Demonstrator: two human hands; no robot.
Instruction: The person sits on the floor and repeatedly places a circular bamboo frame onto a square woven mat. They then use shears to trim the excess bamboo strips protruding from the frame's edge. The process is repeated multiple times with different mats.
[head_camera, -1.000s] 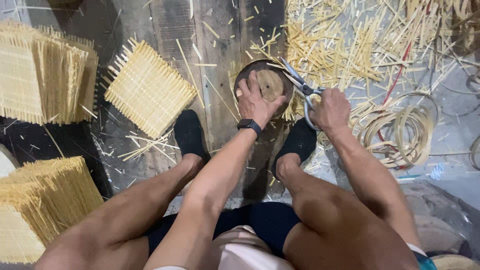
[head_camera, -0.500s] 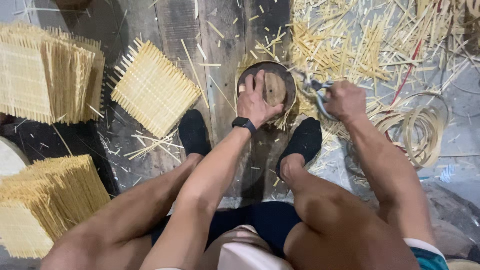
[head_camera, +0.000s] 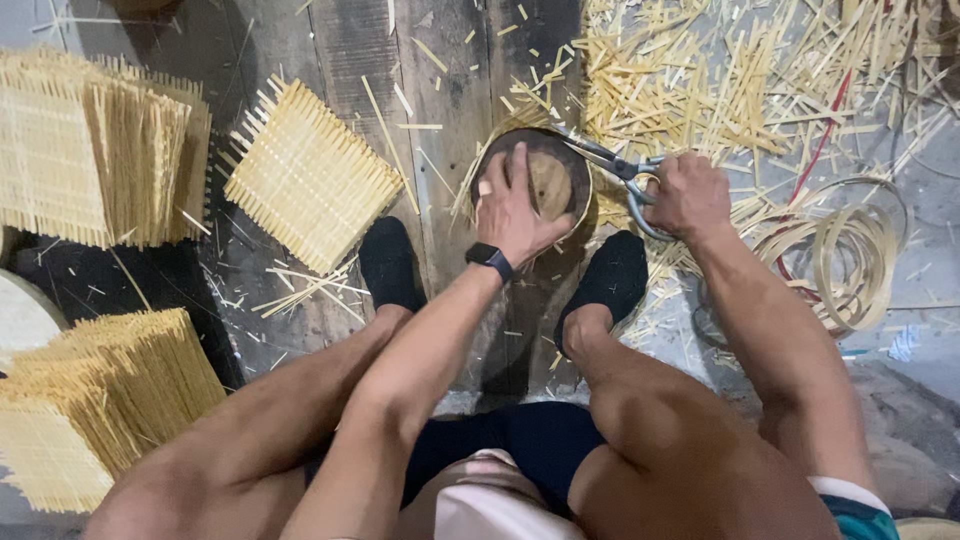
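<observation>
The person's arms and legs are bare. A black smartwatch (head_camera: 489, 259) with a dark band sits on the left wrist. Both feet wear black socks (head_camera: 388, 264). Dark navy shorts (head_camera: 520, 440) cover the lap, and a short sleeve (head_camera: 848, 503) at the right shoulder is white with a teal edge.

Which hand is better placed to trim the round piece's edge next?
Right, probably. The right hand already holds the scissors, blades at the rim of the round woven piece. The left hand lies flat on it, pinning it down.
</observation>
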